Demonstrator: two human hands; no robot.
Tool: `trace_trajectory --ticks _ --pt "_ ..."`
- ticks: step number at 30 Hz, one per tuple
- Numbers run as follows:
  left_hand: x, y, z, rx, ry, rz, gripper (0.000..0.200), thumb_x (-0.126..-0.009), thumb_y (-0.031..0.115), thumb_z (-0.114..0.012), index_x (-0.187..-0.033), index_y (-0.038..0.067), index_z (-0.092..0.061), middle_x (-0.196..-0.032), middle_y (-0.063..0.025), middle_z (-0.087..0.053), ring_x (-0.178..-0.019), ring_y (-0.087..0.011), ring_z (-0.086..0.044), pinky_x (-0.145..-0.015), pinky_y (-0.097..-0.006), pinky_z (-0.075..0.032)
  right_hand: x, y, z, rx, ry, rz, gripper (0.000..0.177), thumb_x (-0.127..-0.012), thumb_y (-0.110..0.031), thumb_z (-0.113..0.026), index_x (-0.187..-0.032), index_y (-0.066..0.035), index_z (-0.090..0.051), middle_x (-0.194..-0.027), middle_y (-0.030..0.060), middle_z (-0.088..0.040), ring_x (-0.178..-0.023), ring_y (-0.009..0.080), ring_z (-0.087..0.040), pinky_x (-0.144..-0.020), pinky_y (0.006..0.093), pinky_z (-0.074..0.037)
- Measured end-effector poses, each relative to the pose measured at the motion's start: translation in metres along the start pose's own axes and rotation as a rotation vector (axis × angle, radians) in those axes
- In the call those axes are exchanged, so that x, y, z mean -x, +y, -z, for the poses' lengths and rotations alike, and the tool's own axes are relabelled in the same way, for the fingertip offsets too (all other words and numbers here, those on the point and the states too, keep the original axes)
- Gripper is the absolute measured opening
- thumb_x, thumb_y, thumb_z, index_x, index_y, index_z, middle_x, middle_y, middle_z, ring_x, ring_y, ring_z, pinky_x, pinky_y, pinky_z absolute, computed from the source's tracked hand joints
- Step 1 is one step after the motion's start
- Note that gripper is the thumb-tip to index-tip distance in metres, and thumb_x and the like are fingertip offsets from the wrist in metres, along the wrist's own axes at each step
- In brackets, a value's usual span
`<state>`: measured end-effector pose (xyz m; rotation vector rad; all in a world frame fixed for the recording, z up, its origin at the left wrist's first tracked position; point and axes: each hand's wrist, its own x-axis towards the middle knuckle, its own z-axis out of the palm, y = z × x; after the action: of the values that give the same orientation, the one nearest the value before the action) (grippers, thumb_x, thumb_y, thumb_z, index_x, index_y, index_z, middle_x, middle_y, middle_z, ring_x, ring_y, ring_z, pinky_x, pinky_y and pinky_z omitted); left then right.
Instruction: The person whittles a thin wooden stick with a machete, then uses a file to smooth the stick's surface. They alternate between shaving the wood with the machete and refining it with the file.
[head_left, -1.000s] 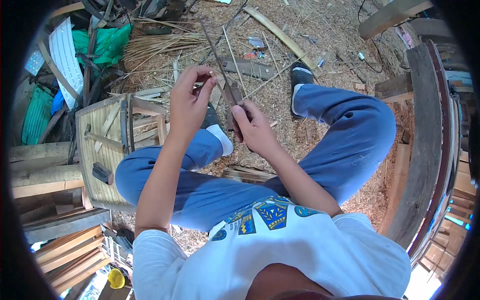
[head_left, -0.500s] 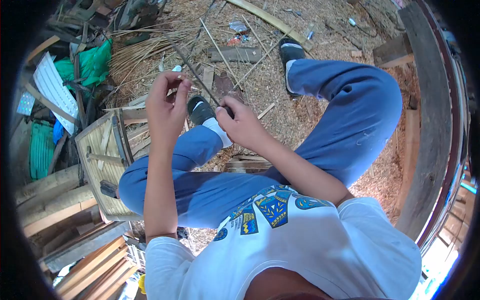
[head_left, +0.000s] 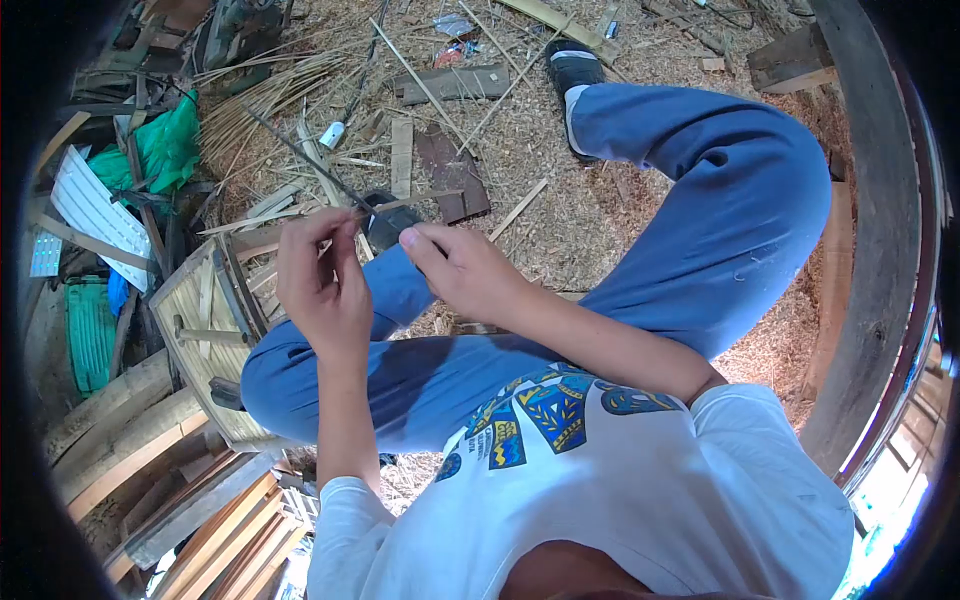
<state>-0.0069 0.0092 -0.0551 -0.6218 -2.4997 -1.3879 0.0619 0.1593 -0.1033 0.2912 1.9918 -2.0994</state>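
Observation:
My right hand (head_left: 465, 268) is closed round the near end of a long, thin dark tool (head_left: 308, 160), which slants up and left across the view. Its grip is hidden inside the fist. Thumb and fingers of my left hand (head_left: 325, 285) are pinched together on a thin wooden strip (head_left: 425, 198) that points right, crossing the tool just above my right thumb. Both hands are close together over my bent leg in blue trousers (head_left: 400, 290), with one dark shoe (head_left: 392, 222) behind them.
Wood shavings and thin sticks (head_left: 275, 100) litter the ground. Beside my left knee stands a pale slatted wooden panel (head_left: 205, 345); stacked planks (head_left: 215, 540) lie lower left. A green plastic sheet (head_left: 165, 145) is at the far left. A thick grey beam (head_left: 885, 220) runs along the right.
Both hands have come down nearer my body, and the right has moved left toward the other. The tool now lies lower and flatter; the wooden strip shows crossing it.

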Motion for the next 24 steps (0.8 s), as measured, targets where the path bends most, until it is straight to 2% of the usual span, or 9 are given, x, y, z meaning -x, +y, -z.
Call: trace_trajectory --ticks 4,7,10,13,16,24 --pt "0.003 0.009 -0.001 -0.009 0.029 -0.038 0.019 -0.089 -0.015 -0.065 -0.103 -0.003 -0.066 -0.097 -0.0112 -0.066 -0.085 -0.0205 -0.064 -0.069 -0.0282 -0.053 0.003 -0.002 -0.002 0.047 0.052 0.087 0.047 -0.105 -0.044 -0.052 -0.097 -0.001 -0.067 -0.073 0.0243 -0.063 -0.07 0.0444 -0.063 -0.064 0.0484 -0.048" --pt "-0.001 0.005 -0.003 -0.005 0.03 -0.042 0.02 -0.088 -0.016 -0.065 -0.102 -0.002 -0.066 -0.097 -0.012 -0.067 -0.086 -0.0211 -0.064 -0.069 -0.0286 -0.054 0.001 -0.006 0.0 0.075 0.076 0.065 0.047 -0.105 -0.045 -0.051 -0.096 -0.002 -0.067 -0.072 0.024 -0.063 -0.069 0.0446 -0.063 -0.063 0.0487 -0.047" --pt "0.003 0.0 -0.003 -0.033 0.028 -0.053 0.022 -0.086 -0.018 -0.065 -0.101 -0.002 -0.067 -0.096 -0.0132 -0.069 -0.085 -0.0225 -0.065 -0.07 -0.0296 -0.054 -0.004 -0.001 0.004 0.108 0.033 0.068 0.039 -0.107 -0.037 -0.052 -0.1 -0.001 -0.065 -0.07 0.0143 -0.061 -0.062 0.024 -0.057 -0.063 0.0394 -0.048" --pt "0.0 -0.002 -0.002 -0.096 0.001 -0.1 0.024 -0.084 -0.019 -0.066 -0.101 -0.002 -0.067 -0.095 -0.0144 -0.07 -0.084 -0.0241 -0.065 -0.071 -0.0303 -0.053 -0.007 -0.007 0.006 0.118 0.021 0.049 0.037 -0.106 -0.036 -0.053 -0.098 -0.001 -0.064 -0.067 0.0136 -0.059 -0.059 0.0242 -0.056 -0.061 0.0395 -0.047" --pt "0.0 -0.003 -0.002 -0.095 0.001 -0.079 0.025 -0.083 -0.019 -0.066 -0.1 -0.001 -0.067 -0.094 -0.0147 -0.071 -0.083 -0.0247 -0.065 -0.07 -0.0303 -0.053 -0.009 -0.01 0.005 0.123 0.013 0.019 0.047 -0.104 -0.046 -0.053 -0.09 -0.002 -0.064 -0.072 0.0216 -0.061 -0.07 0.0436 -0.062 -0.063 0.0487 -0.046" --pt "0.004 0.004 0.004 -0.089 -0.057 0.033 0.027 -0.08 -0.02 -0.065 -0.1 -0.002 -0.066 -0.094 -0.0141 -0.068 -0.083 -0.0229 -0.065 -0.065 -0.0293 -0.052 -0.01 -0.017 0.006 0.103 -0.027 0.035 0.045 -0.103 -0.044 -0.055 -0.09 -0.002 -0.065 -0.071 0.0202 -0.062 -0.067 0.0412 -0.063 -0.063 0.0469 -0.048"
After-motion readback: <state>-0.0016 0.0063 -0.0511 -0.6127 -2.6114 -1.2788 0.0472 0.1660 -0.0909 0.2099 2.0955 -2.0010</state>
